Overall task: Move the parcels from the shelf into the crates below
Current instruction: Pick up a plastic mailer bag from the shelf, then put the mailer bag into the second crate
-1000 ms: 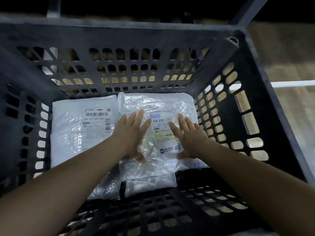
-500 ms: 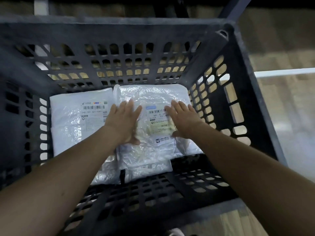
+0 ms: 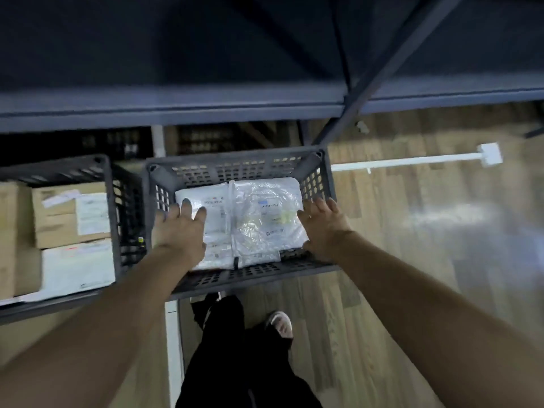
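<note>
While both arms are stretched forward and down, the left hand (image 3: 179, 228) is seen above the left side of a dark slotted crate (image 3: 238, 285), its fingers (image 3: 186, 205) straight and slightly spread, with nothing held; whether they touch the parcel beneath cannot be told. The right hand (image 3: 322, 228) is held over the right side of the same crate, fingers (image 3: 319, 205) likewise straight and loosely spread, gripping nothing. Two parcels are laid flat side by side on the crate's floor: a white plastic parcel (image 3: 215, 207) on the left, partly covered by the left hand, and a clear bubble-wrapped parcel (image 3: 265, 213) on the right, just beside it and slightly overlapping its edge. Printed labels are shown on both, too blurred to be read. A further wrapped parcel (image 3: 259, 257) is glimpsed under their near edges. A second crate (image 3: 117, 207) is stood just to the left, filled with cardboard boxes (image 3: 59, 219) and a white package (image 3: 76, 266). A dark metal shelf (image 3: 176, 110) is seen above the crates, braced by a slanted strut (image 3: 382, 75). Wooden flooring (image 3: 412, 231) is spread to the right, crossed by a white bar (image 3: 412, 161). Black trousers (image 3: 229, 348) and a light shoe (image 3: 279, 323) are seen below the crate.
</note>
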The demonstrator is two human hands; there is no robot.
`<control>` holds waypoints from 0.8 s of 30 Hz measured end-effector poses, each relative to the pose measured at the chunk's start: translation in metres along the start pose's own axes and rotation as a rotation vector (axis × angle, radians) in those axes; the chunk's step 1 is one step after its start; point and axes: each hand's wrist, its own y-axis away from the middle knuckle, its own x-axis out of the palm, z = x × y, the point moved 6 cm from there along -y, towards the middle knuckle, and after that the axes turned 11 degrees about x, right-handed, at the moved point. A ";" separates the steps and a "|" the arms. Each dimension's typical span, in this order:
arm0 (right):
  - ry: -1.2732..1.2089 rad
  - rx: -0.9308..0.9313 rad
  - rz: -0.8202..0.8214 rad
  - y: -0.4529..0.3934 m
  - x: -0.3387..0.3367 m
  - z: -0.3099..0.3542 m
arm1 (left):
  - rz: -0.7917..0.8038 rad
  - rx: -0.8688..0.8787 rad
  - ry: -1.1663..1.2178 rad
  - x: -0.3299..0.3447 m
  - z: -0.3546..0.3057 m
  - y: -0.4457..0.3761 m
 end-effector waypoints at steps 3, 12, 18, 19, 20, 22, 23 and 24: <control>-0.051 0.019 -0.084 0.050 -0.093 -0.029 | -0.130 -0.006 0.024 -0.093 0.022 0.059; -0.359 0.087 -0.440 0.197 -0.307 -0.078 | -0.564 -0.026 0.091 -0.300 0.064 0.221; -0.592 0.168 -0.490 0.258 -0.328 -0.072 | -0.647 -0.041 0.113 -0.321 0.069 0.278; -0.627 0.178 -0.482 0.264 -0.327 -0.069 | -0.654 -0.038 0.111 -0.320 0.069 0.284; -0.655 0.186 -0.479 0.269 -0.327 -0.067 | -0.655 -0.034 0.103 -0.318 0.069 0.289; -0.672 0.192 -0.489 0.276 -0.331 -0.065 | -0.643 -0.033 0.077 -0.315 0.071 0.296; -0.675 0.195 -0.502 0.278 -0.334 -0.065 | -0.641 -0.031 0.056 -0.315 0.073 0.298; -0.674 0.200 -0.521 0.280 -0.339 -0.066 | -0.646 -0.027 0.031 -0.319 0.075 0.301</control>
